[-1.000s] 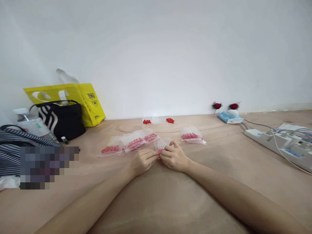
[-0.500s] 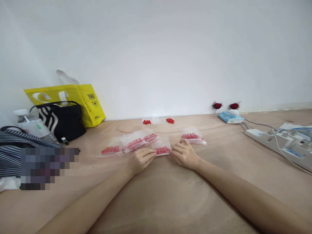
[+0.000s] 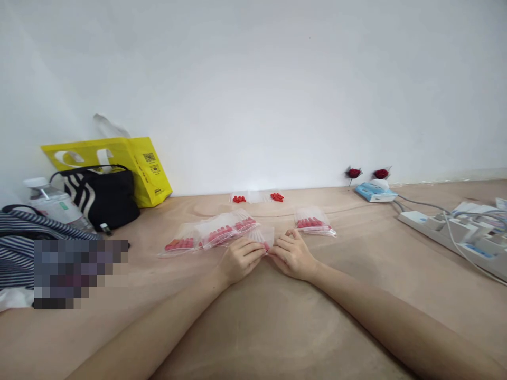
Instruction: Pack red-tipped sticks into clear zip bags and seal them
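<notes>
Two bare hands are meeting above the table (image 3: 277,327), and from my distant seat I am seeing the left hand (image 3: 242,258) pinching the near edge of a clear bag (image 3: 269,234) while the right hand (image 3: 293,257) is gripping that same edge just beside it; how hard either is squeezing, I cannot tell. The bag is lying between the hands and just beyond their fingertips, with red pieces (image 3: 266,245) showing close to that edge, though the fingers are hiding much of it. I am worrying most about this spot: if the edge is the opening, which I am not managing to make out, a careless tilt could be letting pieces slide out, and too hard a squeeze could be creasing the thin film. Just past the left hand, overlapping bags (image 3: 219,232) are spreading leftward, so drifting knuckles could be catching one and dragging the row askew. Beyond the right hand, a small stack of bags (image 3: 314,222) is sitting apart, and a wide swing of that wrist could be knocking it out of line. Farther back, two clusters (image 3: 239,199) of red pieces are resting in clear plastic near the wall (image 3: 253,95), well out of reach of any such slip
</notes>
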### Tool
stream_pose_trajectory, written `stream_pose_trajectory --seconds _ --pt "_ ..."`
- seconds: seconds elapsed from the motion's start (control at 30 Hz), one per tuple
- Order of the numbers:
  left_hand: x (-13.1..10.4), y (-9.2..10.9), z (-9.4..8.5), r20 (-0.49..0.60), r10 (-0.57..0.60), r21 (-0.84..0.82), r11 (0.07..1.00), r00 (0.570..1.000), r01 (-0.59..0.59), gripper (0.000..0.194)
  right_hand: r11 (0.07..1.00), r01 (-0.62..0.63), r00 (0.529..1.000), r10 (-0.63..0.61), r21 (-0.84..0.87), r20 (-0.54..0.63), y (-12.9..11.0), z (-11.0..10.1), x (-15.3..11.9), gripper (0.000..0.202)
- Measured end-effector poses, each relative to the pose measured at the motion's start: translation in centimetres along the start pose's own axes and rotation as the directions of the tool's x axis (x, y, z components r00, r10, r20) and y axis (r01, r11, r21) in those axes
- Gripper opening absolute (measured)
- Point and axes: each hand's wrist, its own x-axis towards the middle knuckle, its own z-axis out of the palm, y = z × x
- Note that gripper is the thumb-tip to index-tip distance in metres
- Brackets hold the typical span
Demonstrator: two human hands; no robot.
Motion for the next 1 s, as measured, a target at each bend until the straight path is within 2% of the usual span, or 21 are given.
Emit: stream_pose_trajectory --seconds 0.2,0.37,0.53,0.63,0.73,0.83,0.93,1.0 --pt "0.3 0.2 0.1 0.007 0.050 0.031 0.998 0.999 -0.050 0.014 1.000 0.019 1.000 -0.019 0.005 0.024 -0.6 -0.1 0.3 0.020" --pt "-0.2 -0.3 -0.4 0.003 0.046 0.067 0.997 0.999 -0.047 0.013 1.000 0.019 0.999 -0.019 -0.010 0.028 0.4 -0.7 -0.3 0.019" --pt "-0.6 -0.9 -1.3 0.074 0.065 0.157 0.985 0.995 -0.076 0.015 1.000 -0.018 0.999 0.018 -0.015 0.037 1.8 -1.4 -1.3 0.018" --pt "-0.6 -0.9 -1.5 0.102 0.033 0.188 0.981 0.994 -0.052 0.021 1.000 -0.030 0.997 0.030 0.003 0.068 2.0 -1.1 -1.5 0.018" --pt "-0.9 -0.9 -1.4 0.103 -0.051 0.174 0.984 0.993 0.032 0.027 0.988 -0.110 0.990 0.099 0.109 0.103 1.9 -0.6 -1.7 0.016" --pt "-1.2 -1.1 -1.3 0.112 -0.122 0.145 0.984 0.986 0.105 0.030 0.906 -0.252 0.967 0.223 0.341 0.122 1.9 -0.2 -1.7 0.014" --pt "-1.2 -1.3 -1.4 0.114 -0.194 0.254 0.954 0.974 0.160 0.024 0.822 -0.311 0.949 0.298 0.478 0.104 2.4 -0.3 -1.6 0.013" --pt "-1.0 -1.5 -1.4 0.109 -0.239 0.378 0.908 0.965 0.182 0.012 0.826 -0.308 0.950 0.296 0.472 0.102 3.4 -0.6 -1.7 0.012"
